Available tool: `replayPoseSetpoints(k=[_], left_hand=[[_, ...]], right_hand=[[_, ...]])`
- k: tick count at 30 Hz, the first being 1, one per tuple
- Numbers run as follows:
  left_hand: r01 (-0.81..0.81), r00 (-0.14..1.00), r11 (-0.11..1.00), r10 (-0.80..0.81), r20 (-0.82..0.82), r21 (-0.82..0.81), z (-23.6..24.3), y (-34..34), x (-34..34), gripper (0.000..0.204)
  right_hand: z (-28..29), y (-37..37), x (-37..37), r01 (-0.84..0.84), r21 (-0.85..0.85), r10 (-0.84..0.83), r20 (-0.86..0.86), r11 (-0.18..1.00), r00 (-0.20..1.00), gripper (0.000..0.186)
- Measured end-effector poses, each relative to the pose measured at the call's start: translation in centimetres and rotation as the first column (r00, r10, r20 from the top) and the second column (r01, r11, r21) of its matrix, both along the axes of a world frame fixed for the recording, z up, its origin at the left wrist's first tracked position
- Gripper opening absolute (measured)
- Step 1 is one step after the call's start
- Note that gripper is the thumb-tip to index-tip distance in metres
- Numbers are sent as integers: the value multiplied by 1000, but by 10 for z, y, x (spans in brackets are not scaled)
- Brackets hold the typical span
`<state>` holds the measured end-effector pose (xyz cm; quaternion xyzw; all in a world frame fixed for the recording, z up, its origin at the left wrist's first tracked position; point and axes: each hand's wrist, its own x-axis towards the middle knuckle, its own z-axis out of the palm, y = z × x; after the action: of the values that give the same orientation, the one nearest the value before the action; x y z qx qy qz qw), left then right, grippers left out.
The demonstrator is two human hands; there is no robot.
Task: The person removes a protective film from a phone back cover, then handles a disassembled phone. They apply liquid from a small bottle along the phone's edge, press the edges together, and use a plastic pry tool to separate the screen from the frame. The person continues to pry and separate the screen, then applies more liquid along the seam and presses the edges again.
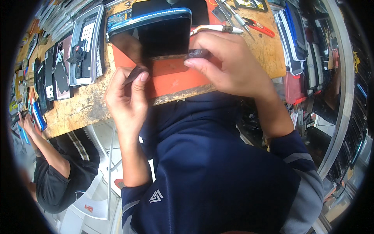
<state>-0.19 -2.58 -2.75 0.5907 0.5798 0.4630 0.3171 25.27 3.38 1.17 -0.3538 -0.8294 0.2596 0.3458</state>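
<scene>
A phone (163, 37) with a glossy black screen and a blue edge stands tilted over the orange mat (175, 78) in front of me. My left hand (130, 87) is closed in a pinch on a small dark flat piece (134, 74) near the phone's lower left corner. At its lower right corner, my right hand (228, 64) pinches another small dark piece (197, 54) between thumb and fingers. I cannot tell what kind of pieces these are, or whether they touch the phone.
Behind lies another black-screened device (201, 15). A white-handled tool (218, 29), a screwdriver (235, 15) and red pliers (260, 28) lie at right. A tray (92, 58) of phone parts is at left; stacked phones (290, 43) stand right. Another person's hand (28, 124) works far left.
</scene>
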Motion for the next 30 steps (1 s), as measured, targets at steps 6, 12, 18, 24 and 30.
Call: replayPoseSetpoints(k=[6, 12, 18, 24, 30], left_hand=[[26, 980, 989, 5, -201, 148, 4, 3, 5, 9], [85, 961, 989, -49, -272, 123, 6, 4, 1, 8], [43, 992, 997, -34, -121, 65, 2, 0, 3, 6], [30, 989, 995, -16, -146, 91, -3, -5, -1, 8], [21, 983, 998, -31, 179, 59, -6, -7, 4, 33]], right_hand=[[5, 1, 1, 1, -68, 0, 18, 998, 1000, 18], [2, -1, 3, -58, -79, 58, 6, 995, 998, 19], [-1, -3, 0, -116, -141, 108, -60, 983, 992, 16], [-3, -2, 1, -101, -64, 100, -23, 993, 995, 17], [-6, -5, 4, -95, -35, 92, -64, 995, 994, 15]])
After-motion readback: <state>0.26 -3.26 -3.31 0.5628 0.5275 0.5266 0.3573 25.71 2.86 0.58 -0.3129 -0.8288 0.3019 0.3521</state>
